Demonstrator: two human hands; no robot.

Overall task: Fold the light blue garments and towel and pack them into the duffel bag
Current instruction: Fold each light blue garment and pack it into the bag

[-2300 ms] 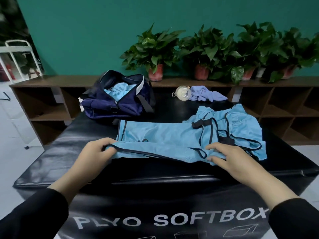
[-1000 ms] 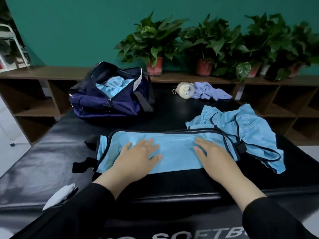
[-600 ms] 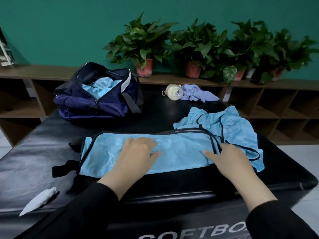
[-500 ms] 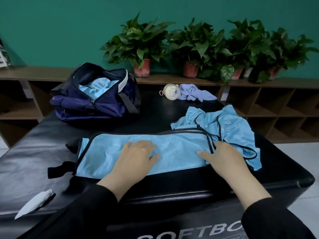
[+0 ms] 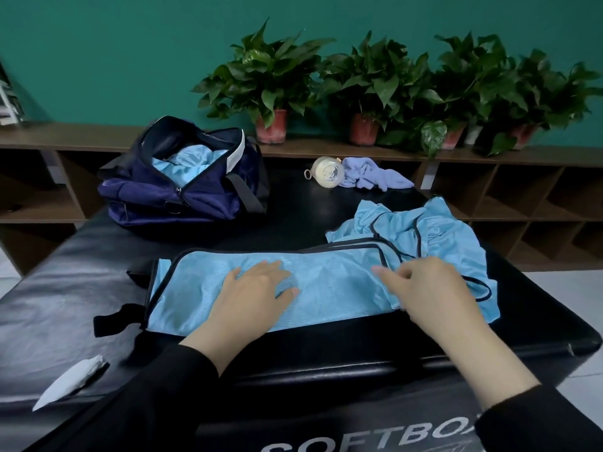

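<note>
A light blue garment with dark trim point(image 5: 329, 288) lies folded into a long strip on the black soft box point(image 5: 65, 288). Its right part point(image 5: 440, 233) is bunched up. My left hand point(image 5: 257, 288) presses flat on the middle of the strip. Over the strip's right end is my right hand point(image 5: 427, 288), fingers loosely bent and touching the fabric. The navy duffel bag point(image 5: 195, 197) stands unzipped at the back left with light blue cloth point(image 5: 186, 163) inside. A pale blue towel point(image 5: 375, 177) lies crumpled at the far edge.
A round cream container point(image 5: 326, 172) lies beside the towel. A white scrap of paper point(image 5: 70, 381) sits at the near left of the box. Behind the box runs a wooden shelf unit point(image 5: 65, 138) with several potted plants point(image 5: 270, 93) on top.
The garment was folded away from me into a strip and both hands smoothed it. My right hand slid to the strip's right end, and its fingers now lift slightly.
</note>
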